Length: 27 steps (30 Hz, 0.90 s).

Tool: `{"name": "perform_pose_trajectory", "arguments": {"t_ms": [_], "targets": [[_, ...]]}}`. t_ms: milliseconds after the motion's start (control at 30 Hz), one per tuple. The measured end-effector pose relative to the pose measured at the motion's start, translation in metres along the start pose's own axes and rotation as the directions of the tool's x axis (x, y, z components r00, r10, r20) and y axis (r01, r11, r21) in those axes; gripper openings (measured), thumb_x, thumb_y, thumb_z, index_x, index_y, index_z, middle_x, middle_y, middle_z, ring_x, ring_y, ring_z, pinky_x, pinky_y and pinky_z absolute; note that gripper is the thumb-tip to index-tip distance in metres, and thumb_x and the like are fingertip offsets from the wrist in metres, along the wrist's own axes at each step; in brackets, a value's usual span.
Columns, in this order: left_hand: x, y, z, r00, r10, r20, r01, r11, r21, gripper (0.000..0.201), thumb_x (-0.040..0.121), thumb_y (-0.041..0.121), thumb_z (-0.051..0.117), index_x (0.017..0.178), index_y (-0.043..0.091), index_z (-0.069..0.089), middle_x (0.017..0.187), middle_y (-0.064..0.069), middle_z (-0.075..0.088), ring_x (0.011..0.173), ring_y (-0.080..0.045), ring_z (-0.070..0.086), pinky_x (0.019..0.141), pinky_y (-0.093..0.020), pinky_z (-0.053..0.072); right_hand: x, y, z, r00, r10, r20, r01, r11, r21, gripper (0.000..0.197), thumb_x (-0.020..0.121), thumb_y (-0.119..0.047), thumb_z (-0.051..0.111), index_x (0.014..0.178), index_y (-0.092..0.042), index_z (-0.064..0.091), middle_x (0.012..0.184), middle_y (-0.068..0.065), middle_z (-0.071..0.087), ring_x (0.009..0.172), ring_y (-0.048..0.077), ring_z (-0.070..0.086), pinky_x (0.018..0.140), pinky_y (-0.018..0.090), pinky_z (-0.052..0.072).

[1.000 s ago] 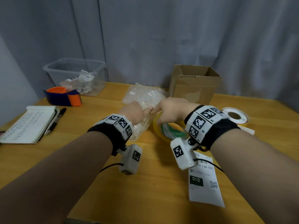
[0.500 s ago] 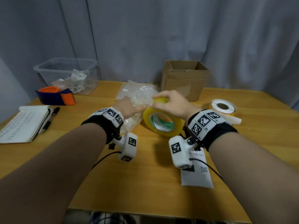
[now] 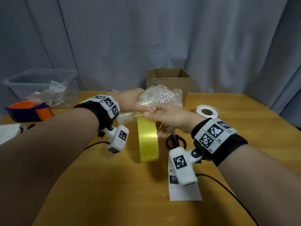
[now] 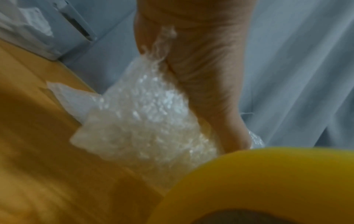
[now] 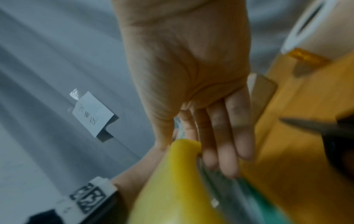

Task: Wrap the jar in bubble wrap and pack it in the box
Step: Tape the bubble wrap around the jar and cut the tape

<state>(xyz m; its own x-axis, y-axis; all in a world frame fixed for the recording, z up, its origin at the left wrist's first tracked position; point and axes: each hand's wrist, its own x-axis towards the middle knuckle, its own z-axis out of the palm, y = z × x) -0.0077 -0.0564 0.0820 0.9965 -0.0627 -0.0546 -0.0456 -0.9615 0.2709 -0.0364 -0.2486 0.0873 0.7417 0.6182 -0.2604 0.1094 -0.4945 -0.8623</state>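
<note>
The jar is hidden inside a crumpled bubble-wrap bundle point(image 3: 158, 97) point(image 4: 143, 128), held up above the table in front of the open cardboard box point(image 3: 169, 79). My left hand point(image 3: 135, 101) point(image 4: 201, 60) grips the bundle from its left side. My right hand point(image 3: 156, 115) point(image 5: 191, 60) holds a yellow tape roll point(image 3: 147, 141) point(image 5: 172, 181) upright on its edge. Its thumb sits at the roll's top, right against the bundle, and its fingers lie along the roll's far face. The roll's rim fills the lower edge of the left wrist view point(image 4: 268, 174).
Black scissors point(image 3: 175, 141) lie on the wooden table point(image 3: 244, 128) just right of the roll, with a white label roll point(image 3: 206, 110) behind and a printed slip point(image 3: 184, 190) nearer me. At the left are a clear bin point(image 3: 40, 85), an orange-and-blue dispenser point(image 3: 29, 110) and a notebook point(image 3: 6, 132).
The bundle has risen off the table in my left hand. My right hand has turned the tape roll from tilted to standing on edge, with its top at the bundle.
</note>
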Motion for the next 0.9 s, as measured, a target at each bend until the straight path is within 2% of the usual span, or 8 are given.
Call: {"name": "perform_pose_trajectory", "arguments": {"t_ms": [133, 233, 367, 533, 633, 733, 800, 900], "targets": [[0.017, 0.007, 0.001, 0.996, 0.074, 0.045, -0.074, 0.997, -0.002, 0.088, 0.075, 0.058, 0.066, 0.144, 0.018, 0.027, 0.137, -0.005, 0.05, 0.118, -0.022, 0.051, 0.098, -0.035, 0.042, 0.018, 0.003, -0.033, 0.901, -0.277, -0.334, 0.087, 0.869, -0.487, 0.028, 0.089, -0.043, 0.059, 0.097, -0.016, 0.058, 0.075, -0.003, 0.058, 0.064, 0.011, 0.057, 0.06, 0.028, 0.045], [0.027, 0.011, -0.002, 0.987, 0.141, 0.081, -0.142, 0.99, 0.008, 0.091, 0.074, 0.058, 0.067, 0.143, 0.015, 0.028, 0.136, -0.006, 0.051, 0.114, -0.02, 0.053, 0.09, -0.026, 0.039, 0.041, 0.004, -0.052, 0.794, -0.537, -0.285, 0.132, 0.61, -0.781, 0.039, 0.087, -0.048, 0.059, 0.118, -0.025, 0.054, 0.111, -0.003, 0.053, 0.105, 0.016, 0.049, 0.089, 0.033, 0.038], [0.039, 0.022, -0.003, 0.966, 0.235, 0.112, -0.242, 0.968, 0.059, 0.097, 0.072, 0.055, 0.07, 0.142, 0.009, 0.023, 0.133, -0.008, 0.051, 0.103, -0.013, 0.05, 0.082, -0.02, 0.037, 0.069, 0.01, -0.065, 0.932, -0.346, -0.11, 0.138, 0.618, -0.774, 0.084, 0.084, -0.058, 0.057, 0.15, -0.018, 0.021, 0.151, 0.004, 0.034, 0.139, 0.023, 0.03, 0.114, 0.038, 0.018], [0.049, 0.031, 0.005, 0.937, 0.322, 0.135, -0.33, 0.943, 0.04, 0.107, 0.068, 0.052, 0.075, 0.144, 0.009, 0.014, 0.137, -0.01, 0.048, 0.112, -0.016, 0.052, 0.087, -0.018, 0.037, 0.082, 0.031, -0.076, 0.992, -0.116, -0.039, 0.087, 0.892, -0.444, 0.101, 0.072, -0.052, 0.074, 0.15, -0.018, 0.019, 0.137, -0.002, 0.048, 0.125, 0.015, 0.049, 0.101, 0.023, 0.036], [0.049, 0.035, 0.005, 0.933, 0.327, 0.148, -0.336, 0.941, 0.041, 0.099, 0.068, 0.049, 0.076, 0.139, 0.012, 0.019, 0.128, -0.009, 0.053, 0.103, -0.016, 0.055, 0.082, -0.022, 0.043, 0.081, 0.034, -0.076, 0.996, -0.082, -0.024, 0.071, 0.952, -0.297, 0.076, 0.071, -0.045, 0.078, 0.131, -0.017, 0.043, 0.113, -0.007, 0.063, 0.102, 0.007, 0.061, 0.092, 0.021, 0.047], [0.045, 0.032, 0.002, 0.95, 0.275, 0.147, -0.281, 0.959, 0.024, 0.096, 0.068, 0.051, 0.075, 0.139, 0.014, 0.022, 0.138, -0.011, 0.046, 0.119, -0.022, 0.05, 0.096, -0.03, 0.043, 0.075, 0.038, -0.071, 0.996, -0.049, -0.075, 0.029, 0.969, -0.244, 0.052, 0.081, -0.042, 0.07, 0.123, -0.019, 0.05, 0.107, -0.006, 0.06, 0.102, 0.012, 0.058, 0.085, 0.019, 0.042], [0.04, 0.026, -0.003, 0.971, 0.218, 0.095, -0.222, 0.974, 0.036, 0.088, 0.073, 0.064, 0.059, 0.139, 0.015, 0.028, 0.142, -0.01, 0.039, 0.128, -0.025, 0.042, 0.104, -0.037, 0.039, 0.074, 0.044, -0.064, 0.988, -0.04, -0.149, 0.011, 0.982, -0.191, 0.05, 0.082, -0.043, 0.069, 0.119, -0.013, 0.057, 0.109, 0.002, 0.063, 0.107, 0.02, 0.058, 0.09, 0.028, 0.045], [0.024, 0.022, -0.012, 0.993, 0.086, 0.076, -0.085, 0.996, -0.02, 0.081, 0.077, 0.077, 0.029, 0.13, 0.017, 0.036, 0.128, -0.007, 0.04, 0.116, -0.022, 0.047, 0.099, -0.035, 0.04, 0.083, 0.054, -0.057, 0.967, 0.002, -0.254, -0.033, 0.993, -0.116, 0.04, 0.073, -0.051, 0.074, 0.093, -0.019, 0.063, 0.093, -0.002, 0.066, 0.09, 0.015, 0.062, 0.071, 0.026, 0.046]]}}
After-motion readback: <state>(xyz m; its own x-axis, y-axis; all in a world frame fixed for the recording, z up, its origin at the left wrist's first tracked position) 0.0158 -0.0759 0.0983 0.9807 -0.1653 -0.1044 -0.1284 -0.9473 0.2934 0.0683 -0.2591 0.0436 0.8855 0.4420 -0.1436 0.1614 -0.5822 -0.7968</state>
